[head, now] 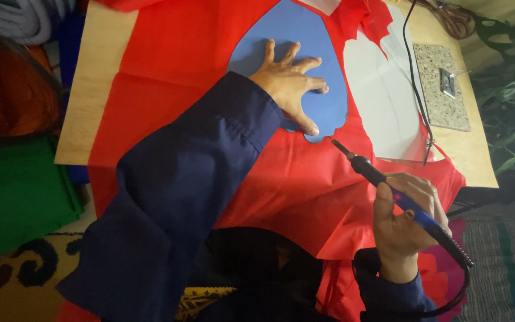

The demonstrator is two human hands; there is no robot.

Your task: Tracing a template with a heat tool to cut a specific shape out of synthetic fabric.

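Left hand (290, 80) flat on blue template (329, 48); right hand (406, 217) grips heat tool (382, 182) beside it.

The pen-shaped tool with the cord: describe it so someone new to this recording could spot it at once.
Start at the red fabric spread over the wooden table, then go to its lower right edge, where the right hand grips a tool. The hot-tip tool is slim, black and blue, with a thin metal point near the blue template and a black cord trailing from its rear.

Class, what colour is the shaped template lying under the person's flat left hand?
Blue: the template under the left hand lies on red fabric, seen in the head view.
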